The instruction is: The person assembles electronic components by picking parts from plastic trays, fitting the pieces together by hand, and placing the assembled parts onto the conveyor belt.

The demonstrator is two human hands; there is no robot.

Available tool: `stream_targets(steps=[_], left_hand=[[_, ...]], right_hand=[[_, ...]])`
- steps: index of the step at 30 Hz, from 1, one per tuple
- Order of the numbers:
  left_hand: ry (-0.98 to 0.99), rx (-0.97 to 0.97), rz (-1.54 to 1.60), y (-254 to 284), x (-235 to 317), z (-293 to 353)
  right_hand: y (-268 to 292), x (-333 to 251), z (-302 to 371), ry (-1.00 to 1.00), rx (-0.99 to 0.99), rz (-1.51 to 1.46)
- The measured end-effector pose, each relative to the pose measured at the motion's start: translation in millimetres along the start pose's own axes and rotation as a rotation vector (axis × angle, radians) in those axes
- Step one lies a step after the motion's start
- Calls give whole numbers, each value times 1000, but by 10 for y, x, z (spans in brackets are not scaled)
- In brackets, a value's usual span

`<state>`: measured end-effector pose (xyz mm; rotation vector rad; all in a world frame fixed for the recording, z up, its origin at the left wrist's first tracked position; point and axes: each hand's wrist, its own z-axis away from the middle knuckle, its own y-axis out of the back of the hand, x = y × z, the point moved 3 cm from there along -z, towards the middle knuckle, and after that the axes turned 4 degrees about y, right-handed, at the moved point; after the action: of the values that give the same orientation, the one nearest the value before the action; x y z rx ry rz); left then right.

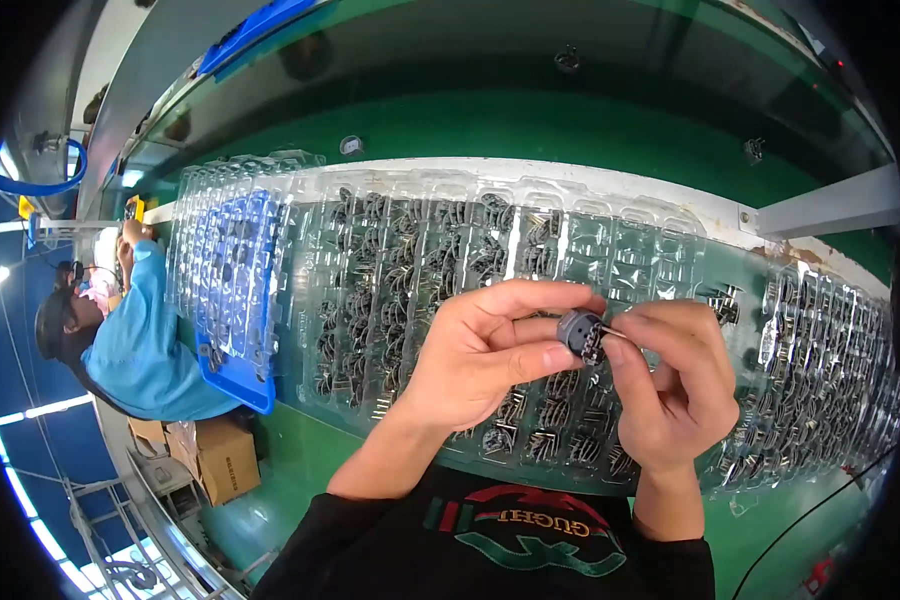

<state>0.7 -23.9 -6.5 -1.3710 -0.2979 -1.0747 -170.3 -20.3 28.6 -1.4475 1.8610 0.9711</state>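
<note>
In front of my chest, my left hand (460, 355) holds a small, round, dark grey component (576, 333) between thumb and fingers. Dark prongs or terminals show on its right side. My right hand (678, 390) is closed in a pinch against that side, with a thin metal pin (612, 331) at its thumb and fingertip. Whether the pin is fixed to the component I cannot tell. Under both hands lies a clear plastic blister tray (310, 345), its pockets filled with several dark parts with metal prongs. Some pockets near the upper right hold nothing.
Another filled clear tray (820, 390) lies at the right. To the left, clear trays rest over a blue bin (240, 388), beside a co-worker in a blue top (155, 345). A cardboard box (220, 462) stands below. Loose parts (567, 58) sit on the green conveyor belt (450, 125).
</note>
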Motion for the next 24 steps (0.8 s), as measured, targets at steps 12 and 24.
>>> stream_targets(steps=[12,24], left_hand=[[-25,-30,-50,45,-85,18],[-139,-21,-70,-20,-98,-33]], right_hand=[[-49,19,8,171,-9,117],[-38,52,34,155,53,120]])
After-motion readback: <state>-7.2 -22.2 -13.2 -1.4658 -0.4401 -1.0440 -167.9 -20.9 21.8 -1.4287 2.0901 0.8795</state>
